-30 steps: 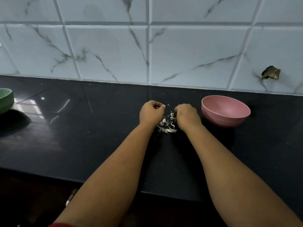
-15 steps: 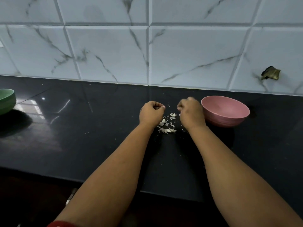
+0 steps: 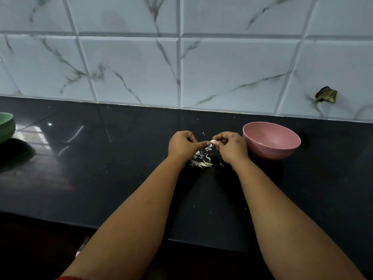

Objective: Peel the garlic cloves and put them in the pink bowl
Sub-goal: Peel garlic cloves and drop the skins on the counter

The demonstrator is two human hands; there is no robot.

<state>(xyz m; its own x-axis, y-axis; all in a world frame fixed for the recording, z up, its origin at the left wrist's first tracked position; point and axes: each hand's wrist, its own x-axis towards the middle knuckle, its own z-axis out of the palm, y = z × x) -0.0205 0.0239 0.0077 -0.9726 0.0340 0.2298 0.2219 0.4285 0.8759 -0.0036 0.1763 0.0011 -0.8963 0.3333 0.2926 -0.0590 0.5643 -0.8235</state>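
A pale garlic clove (image 3: 213,142) is held just above the black counter (image 3: 101,168) between my two hands. My right hand (image 3: 232,147) pinches it with thumb and fingertips. My left hand (image 3: 182,145) has its fingers curled and its thumb stretched out to touch the clove's left end. Under the hands lies a small heap of white garlic skins (image 3: 201,160). The pink bowl (image 3: 271,140) stands right of my right hand, close to it, with a small pale piece inside near its near wall.
A green bowl (image 3: 6,127) sits at the counter's far left edge of view. A marbled tile wall (image 3: 181,67) rises behind the counter, with a broken dark spot (image 3: 326,94) at the right. The counter's front edge runs below my forearms.
My right hand has lifted off the skin heap and now holds a clove up between both hands. My left thumb has reached out to the clove.
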